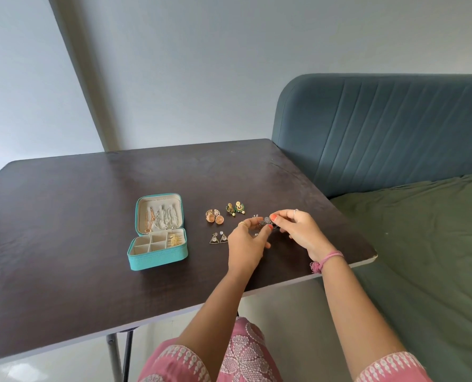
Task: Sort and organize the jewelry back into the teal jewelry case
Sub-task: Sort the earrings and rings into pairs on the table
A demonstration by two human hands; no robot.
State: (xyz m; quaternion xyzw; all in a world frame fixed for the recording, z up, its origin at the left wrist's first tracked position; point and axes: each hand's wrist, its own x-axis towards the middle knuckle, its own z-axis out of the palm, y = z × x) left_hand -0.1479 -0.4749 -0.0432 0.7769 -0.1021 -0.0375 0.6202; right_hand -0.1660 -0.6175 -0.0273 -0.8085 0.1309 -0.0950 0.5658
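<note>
Both hands met over the table point(64, 205), right of the open teal case point(157, 255). Right hand point(300, 230) and left hand point(245, 244) each pinched a small dark earring point(265, 221) between fingertips. Probably light, stiff and snaggy; best gripped by its rim. Its facing and long axis were too small to tell.

Open case point(157, 252) left on table point(64, 216), earring pairs point(215, 216) right of it, sofa point(394, 133) beyond table's right edge

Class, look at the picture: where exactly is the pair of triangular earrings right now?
In the head view, the triangular earrings lie on the dark table, between the open teal jewelry case on their left and the left hand on their right.
</note>
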